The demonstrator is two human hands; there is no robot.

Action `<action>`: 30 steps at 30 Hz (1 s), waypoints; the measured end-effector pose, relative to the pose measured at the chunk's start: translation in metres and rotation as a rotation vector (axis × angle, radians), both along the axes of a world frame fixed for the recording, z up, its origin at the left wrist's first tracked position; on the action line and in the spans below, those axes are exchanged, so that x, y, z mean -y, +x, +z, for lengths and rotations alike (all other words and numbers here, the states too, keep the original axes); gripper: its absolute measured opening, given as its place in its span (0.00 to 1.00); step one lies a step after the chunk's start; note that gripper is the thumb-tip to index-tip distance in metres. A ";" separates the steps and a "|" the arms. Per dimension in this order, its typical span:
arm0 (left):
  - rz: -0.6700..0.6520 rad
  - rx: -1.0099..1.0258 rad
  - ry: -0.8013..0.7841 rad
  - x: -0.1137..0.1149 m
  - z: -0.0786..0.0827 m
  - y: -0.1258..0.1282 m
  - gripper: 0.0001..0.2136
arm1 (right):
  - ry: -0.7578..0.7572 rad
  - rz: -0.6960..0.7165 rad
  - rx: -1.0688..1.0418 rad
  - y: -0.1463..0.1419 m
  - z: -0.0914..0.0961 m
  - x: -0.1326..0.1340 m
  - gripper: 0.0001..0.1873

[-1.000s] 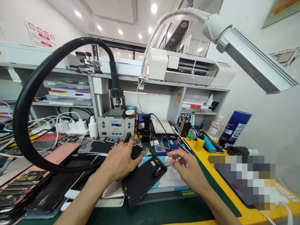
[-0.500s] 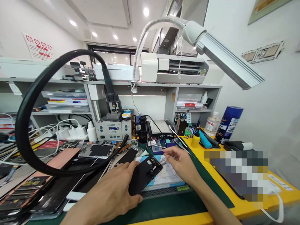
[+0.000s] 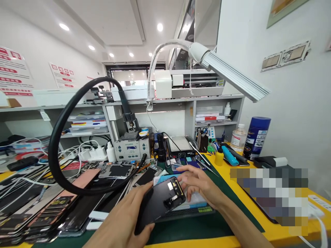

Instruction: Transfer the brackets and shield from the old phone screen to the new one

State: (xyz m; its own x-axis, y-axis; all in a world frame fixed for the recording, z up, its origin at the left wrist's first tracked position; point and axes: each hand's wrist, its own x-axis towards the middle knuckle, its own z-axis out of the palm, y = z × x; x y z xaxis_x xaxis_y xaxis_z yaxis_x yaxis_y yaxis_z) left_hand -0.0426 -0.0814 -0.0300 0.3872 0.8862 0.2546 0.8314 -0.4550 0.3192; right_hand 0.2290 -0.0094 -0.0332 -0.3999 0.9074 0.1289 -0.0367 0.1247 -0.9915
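My left hand [image 3: 121,218] grips a black phone screen [image 3: 152,203] by its lower left part, thumb on the near edge and fingers along the far edge. The panel is tilted, its back facing me, with a flex cable and small metal contacts near the far right end. Beside that end, my right hand [image 3: 205,187] has its fingers apart and partly bent; whether a fingertip touches the panel I cannot tell. Under the screen lies a blue and white box or pad [image 3: 199,199], partly hidden, on a dark perforated strip over the green mat [image 3: 191,230].
Stacked phone parts [image 3: 59,206] cover the left side. A black hose [image 3: 53,151] arcs from the grey soldering station [image 3: 131,148]. A lamp [image 3: 232,74] overhangs the bench. At right stand a yellow bottle [image 3: 219,157], a blue spray can [image 3: 257,137] and a blurred-out object [image 3: 274,196].
The phone screen has tilted up and moved slightly nearer in my left hand. My right hand has come closer to its far right end. The camera view has shifted.
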 end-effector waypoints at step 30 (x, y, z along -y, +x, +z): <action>-0.168 1.042 -0.470 -0.111 0.022 0.050 0.14 | 0.060 -0.115 -0.162 -0.026 0.026 -0.042 0.20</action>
